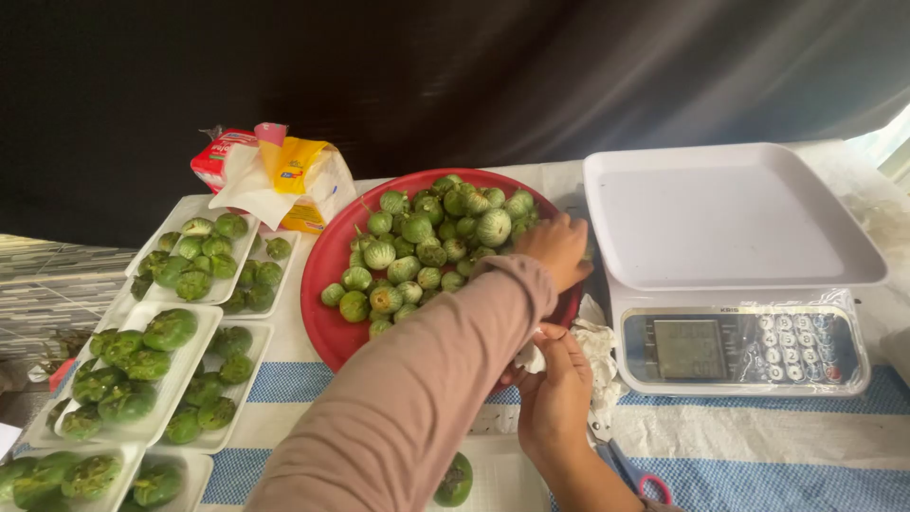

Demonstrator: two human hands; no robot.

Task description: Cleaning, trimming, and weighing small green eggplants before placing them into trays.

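A round red tray (pixel 327 318) holds a heap of small round green eggplants (pixel 422 251). My left hand (pixel 555 248), on a long-sleeved arm crossing from the lower left, rests at the heap's right edge with its fingers curled over the eggplants; whether it grips one is hidden. Just below the tray's rim, my right hand (pixel 555 384) pinches a piece of crumpled white tissue (pixel 597 343). One green eggplant (pixel 455 480) lies on a white foam tray (pixel 498 465) at the bottom edge, beside my right wrist.
A white digital scale (pixel 730 223) with a bare pan stands on the right. White foam trays (pixel 142 431) filled with green eggplants are stacked at the left. An opened tissue pack (pixel 275 175) sits behind them. Scissors (pixel 637 479) lie on the striped cloth at bottom right.
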